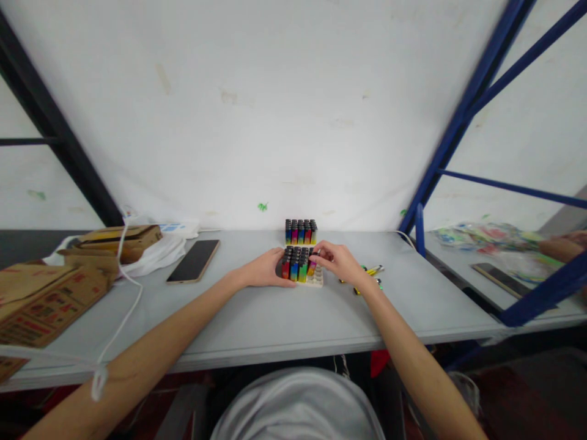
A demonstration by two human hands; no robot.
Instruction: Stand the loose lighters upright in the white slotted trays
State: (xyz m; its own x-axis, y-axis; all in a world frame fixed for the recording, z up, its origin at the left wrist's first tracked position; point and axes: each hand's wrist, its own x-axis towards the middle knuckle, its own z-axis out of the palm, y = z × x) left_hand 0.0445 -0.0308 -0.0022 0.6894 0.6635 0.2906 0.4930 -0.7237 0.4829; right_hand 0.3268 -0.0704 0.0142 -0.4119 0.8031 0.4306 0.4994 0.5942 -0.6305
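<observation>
A white tray on the grey table holds several upright lighters with black tops, in red, blue, green and yellow. Its right side shows bare slots. My left hand curves around the tray's left side, thumb and fingers apart. At the right part of the tray, my right hand pinches the top of a pink and yellow lighter. Behind stands a second full group of lighters. Several loose lighters lie just right of my right hand, partly hidden by it.
A phone lies left of my left hand. Cardboard boxes, white bags and a white cable are at the far left. A blue metal frame rises on the right. Beyond it are another phone, plastic bags and another person's hand.
</observation>
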